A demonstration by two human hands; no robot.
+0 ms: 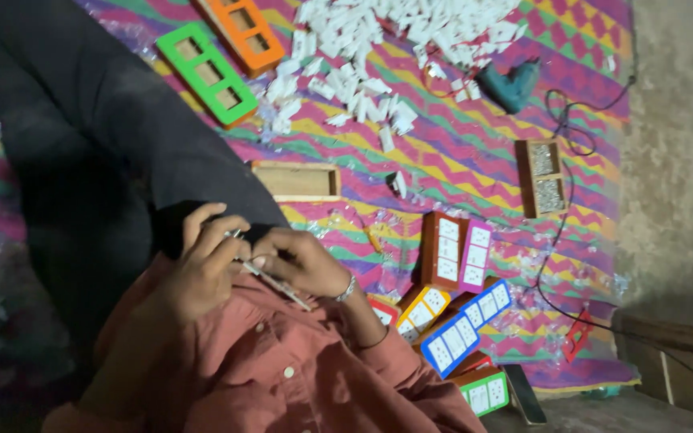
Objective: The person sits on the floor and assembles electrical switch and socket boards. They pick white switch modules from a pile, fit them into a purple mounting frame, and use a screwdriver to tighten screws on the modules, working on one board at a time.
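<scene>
Presently, at far left, a dark trouser leg of the seated person fills the frame; above it lie a green wooden frame with three square openings and an orange wooden frame of the same pattern on the zigzag-patterned multicoloured mat. Just below, the hand at frame left, which I judge to be the right hand, is closed in a pinch on the upper end of a thin metal screwdriver-like tool; the hand beside it, judged the left, wearing a metal wristband, is curled over the shaft. The tool's long axis runs diagonally from upper left to lower right, towards the salmon-pink shirt; both hands touch it. An open plain wooden box lies just above the hands. Further right: a heap of small white plastic parts; a teal power drill; coloured switch boards with white sockets.
</scene>
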